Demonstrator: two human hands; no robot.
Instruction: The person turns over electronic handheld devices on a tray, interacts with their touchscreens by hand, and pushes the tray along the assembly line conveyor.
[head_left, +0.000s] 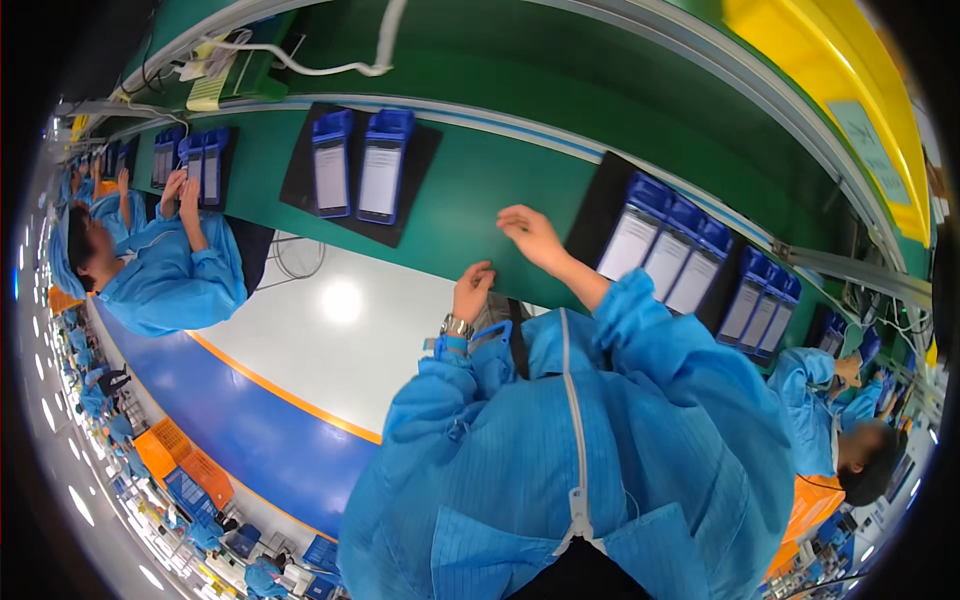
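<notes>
My left hand (473,291) is beside the near edge of the green bench (465,190), its fingers curled in and nothing visible in them. Over the bench, my right hand (533,237) is open and empty, its fingers pointing left. To the left, two blue-framed handheld terminals lie on a dark mat (292,190): one terminal (331,172) and beside it another terminal (381,172), screens lit. Nearest my right forearm are three similar terminals (664,258) on a second dark mat (598,205); my sleeve covers part of them.
Farther right lie more blue terminals (758,310). Coworkers in blue smocks sit at the left (180,275) and right (808,400). A white cable (330,68) hangs above the bench, and a yellow bin (850,90) is at the upper right.
</notes>
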